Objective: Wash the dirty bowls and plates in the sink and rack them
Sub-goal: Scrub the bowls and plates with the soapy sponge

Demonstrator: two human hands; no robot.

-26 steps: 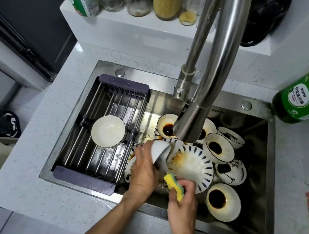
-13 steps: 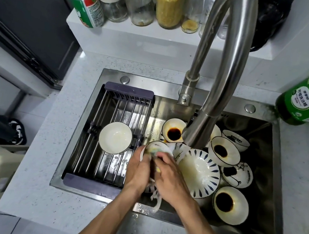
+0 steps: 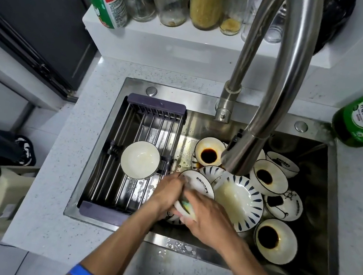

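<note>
Now, left hand (image 3: pixel 167 194): fingers curled round Snoopy bowl (image 3: pixel 196 186), just right of rack (image 3: pixel 135 156).
Right hand (image 3: pixel 208 219): fingers pressing sponge (image 3: pixel 185 205) into bowl.
White bowl (image 3: pixel 140 163): on rack.

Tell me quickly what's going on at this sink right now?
A person is washing dishes. The left hand holds a Snoopy bowl tilted over the sink, while the right hand scrubs inside it with a yellow-green sponge. One white bowl already sits on the drying rack. Several dishes remain in the basin, including a sauce-stained bowl and a striped plate.
</note>
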